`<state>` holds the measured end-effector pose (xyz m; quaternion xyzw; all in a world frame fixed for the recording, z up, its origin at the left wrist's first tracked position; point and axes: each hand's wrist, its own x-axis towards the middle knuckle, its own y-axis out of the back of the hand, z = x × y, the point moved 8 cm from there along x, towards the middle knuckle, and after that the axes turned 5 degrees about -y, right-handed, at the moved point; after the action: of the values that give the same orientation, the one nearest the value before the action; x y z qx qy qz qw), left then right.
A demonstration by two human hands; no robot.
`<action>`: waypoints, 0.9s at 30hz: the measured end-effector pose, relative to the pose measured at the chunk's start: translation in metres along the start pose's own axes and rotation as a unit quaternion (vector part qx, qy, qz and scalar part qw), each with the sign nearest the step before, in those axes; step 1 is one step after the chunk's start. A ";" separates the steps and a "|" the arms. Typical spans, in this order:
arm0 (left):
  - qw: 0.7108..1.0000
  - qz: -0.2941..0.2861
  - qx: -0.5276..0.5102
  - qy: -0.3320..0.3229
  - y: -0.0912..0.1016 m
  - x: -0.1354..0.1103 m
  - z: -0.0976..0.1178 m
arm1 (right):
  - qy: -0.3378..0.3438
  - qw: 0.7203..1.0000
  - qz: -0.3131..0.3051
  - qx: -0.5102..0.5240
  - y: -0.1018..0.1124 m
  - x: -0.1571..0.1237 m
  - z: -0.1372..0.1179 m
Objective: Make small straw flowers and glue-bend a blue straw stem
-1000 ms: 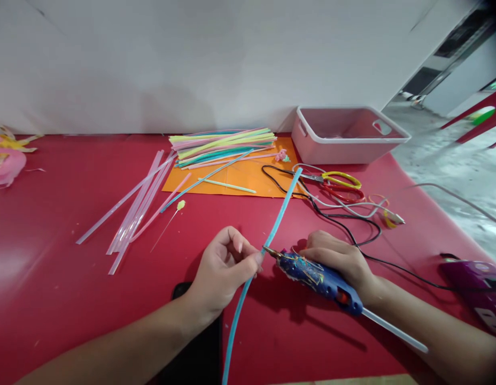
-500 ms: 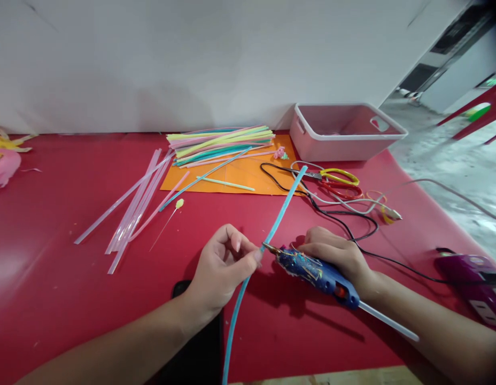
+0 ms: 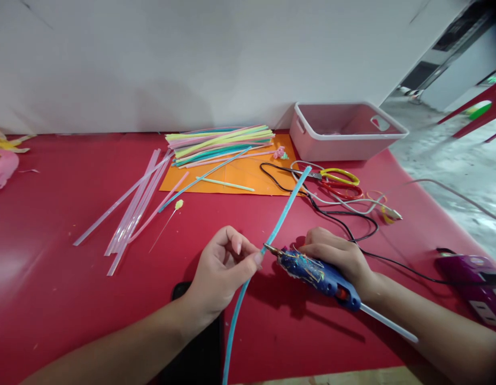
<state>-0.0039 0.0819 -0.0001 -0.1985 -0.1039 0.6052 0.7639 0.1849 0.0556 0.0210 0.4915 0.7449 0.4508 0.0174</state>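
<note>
My left hand (image 3: pixel 222 270) pinches a long blue straw (image 3: pixel 287 202) between thumb and fingers, low over the red table (image 3: pixel 63 278). The straw slants from the bottom edge up toward the scissors. My right hand (image 3: pixel 338 256) grips a blue glue gun (image 3: pixel 318 275), smeared with dried glue. Its metal nozzle touches the straw right at my left fingertips. A clear glue stick (image 3: pixel 388 323) sticks out of the gun's back.
Clear glue sticks (image 3: pixel 131 208) lie at left. A pile of coloured straws (image 3: pixel 219 143) rests on orange paper (image 3: pixel 240 176). Scissors (image 3: pixel 338 182), cables (image 3: pixel 344 219) and a pink basket (image 3: pixel 346 131) are at right. A purple power strip (image 3: pixel 472 280) sits at far right. A phone (image 3: pixel 198 347) lies under my left forearm.
The straw's far end has swung slightly to the right. Both hands and the glue gun have stayed nearly in place.
</note>
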 end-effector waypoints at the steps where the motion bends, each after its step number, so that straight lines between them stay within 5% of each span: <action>1: 1.000 0.000 -0.001 0.001 0.000 0.000 0.000 | -0.001 1.000 0.001 0.001 0.000 0.000 0.000; 27: 1.000 0.002 0.004 -0.006 -0.002 0.000 0.003 | -0.010 1.000 0.014 -0.006 0.003 -0.001 0.000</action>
<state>-0.0034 0.0824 0.0038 -0.1920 -0.1051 0.6079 0.7632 0.1879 0.0556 0.0227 0.5066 0.7347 0.4507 0.0219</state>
